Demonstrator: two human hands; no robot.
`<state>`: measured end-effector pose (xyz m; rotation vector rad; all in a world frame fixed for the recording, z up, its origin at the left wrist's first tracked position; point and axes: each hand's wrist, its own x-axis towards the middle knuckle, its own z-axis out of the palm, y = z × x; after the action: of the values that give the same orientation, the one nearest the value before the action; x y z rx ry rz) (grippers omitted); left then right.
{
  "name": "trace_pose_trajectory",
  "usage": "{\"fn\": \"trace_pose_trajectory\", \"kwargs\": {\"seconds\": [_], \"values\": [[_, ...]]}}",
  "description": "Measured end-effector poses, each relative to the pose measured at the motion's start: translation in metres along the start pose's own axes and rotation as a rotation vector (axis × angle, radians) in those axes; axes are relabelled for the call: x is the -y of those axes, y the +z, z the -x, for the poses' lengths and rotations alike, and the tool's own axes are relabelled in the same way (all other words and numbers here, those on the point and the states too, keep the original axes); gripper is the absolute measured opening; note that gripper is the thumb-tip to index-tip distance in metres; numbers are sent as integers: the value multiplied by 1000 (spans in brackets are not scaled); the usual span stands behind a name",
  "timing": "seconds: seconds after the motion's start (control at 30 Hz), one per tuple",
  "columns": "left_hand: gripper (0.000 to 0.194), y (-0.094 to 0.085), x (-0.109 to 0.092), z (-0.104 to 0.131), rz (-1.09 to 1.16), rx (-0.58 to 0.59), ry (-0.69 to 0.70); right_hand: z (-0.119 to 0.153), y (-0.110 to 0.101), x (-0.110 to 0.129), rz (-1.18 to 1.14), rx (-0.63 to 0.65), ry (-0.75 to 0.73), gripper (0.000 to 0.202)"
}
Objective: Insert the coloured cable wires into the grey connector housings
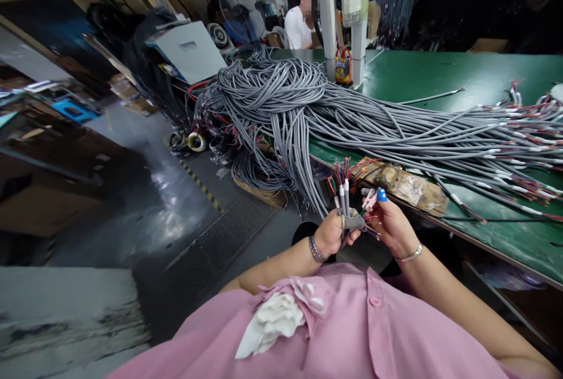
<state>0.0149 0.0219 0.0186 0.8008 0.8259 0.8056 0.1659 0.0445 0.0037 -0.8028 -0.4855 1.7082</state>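
Observation:
My left hand (pixel 333 232) is wrapped around several grey cables (pixel 346 197), held upright in front of my body. White sleeves and fanned coloured wires (pixel 341 171) show at their top ends. A grey strip, perhaps a finger wrap, lies across my left thumb area. Just to the right, my right hand (pixel 392 227) is closed in a pinch beside more thin coloured wires (pixel 372 227). A blue cover (pixel 382 195) sits on one of its fingertips. Between its fingers is a small pale pink-and-white piece (pixel 370 199) whose kind I cannot make out.
A large heap of grey cables (pixel 272 83) runs along the green table (pixel 440 74), wire ends to the right. A taped brown block (pixel 409 188) lies at the near edge. White posts (pixel 325 15) rise behind. A person (pixel 299 27) sits beyond the table.

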Motion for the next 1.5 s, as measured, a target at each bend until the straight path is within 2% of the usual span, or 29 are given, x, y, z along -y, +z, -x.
{"fn": "trace_pose_trajectory", "kwargs": {"seconds": [0.1, 0.37, 0.57, 0.83, 1.1, 1.3, 1.5], "values": [[29, -1, 2, 0, -9, 2, -10, 1, -1, -1, 7, 17, 13, 37], [29, 2, 1, 10, -19, 7, 5, 5, -4, 4, -37, 130, 173, 49], [28, 7, 0, 18, -15, -25, 93, 7, -1, 8, -25, 144, 112, 30], [27, 15, 0, 6, 36, -72, 139, 7, -5, 5, 9, 63, 120, 34], [27, 16, 1, -1, 29, -122, 151, 9, 0, 5, -31, 167, 64, 32], [30, 14, 7, 0, 3, -124, 134, 6, 0, 0, -39, 134, 42, 32], [33, 12, 7, 4, -17, -121, 145, 6, -3, -1, -71, 118, 109, 35]]}}
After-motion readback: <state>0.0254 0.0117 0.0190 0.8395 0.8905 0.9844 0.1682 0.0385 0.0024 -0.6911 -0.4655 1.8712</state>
